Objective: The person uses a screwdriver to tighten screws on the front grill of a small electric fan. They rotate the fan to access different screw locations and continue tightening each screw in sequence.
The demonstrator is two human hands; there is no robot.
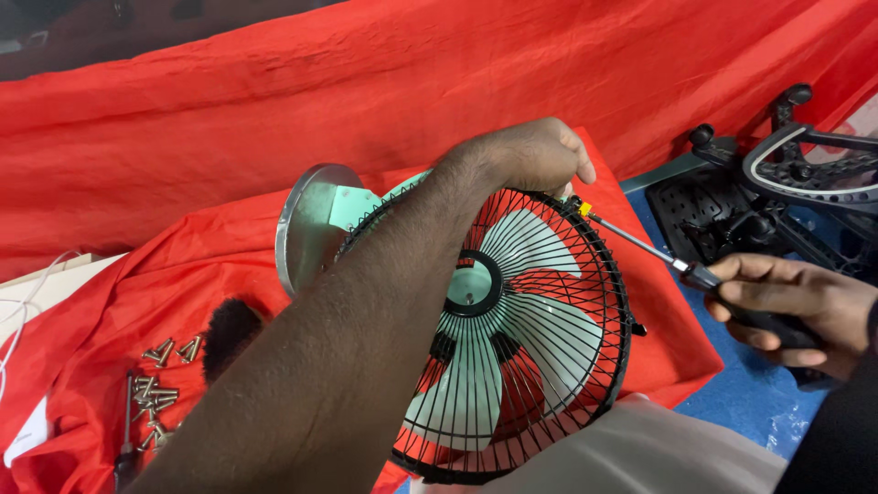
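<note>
The fan lies on its side over the red cloth, with its round metal base turned up to the left. Its black wire cage faces me, and behind the wires I see three pale green blades around a black hub. The cage is closed, front and back joined at the rim. My left hand grips the top edge of the cage. The screwdriver has a thin metal shaft and a black handle with a red ring. I hold its handle in my right hand, and its tip touches the rim of the cage, just beside my left fingers, at a small yellow part.
</note>
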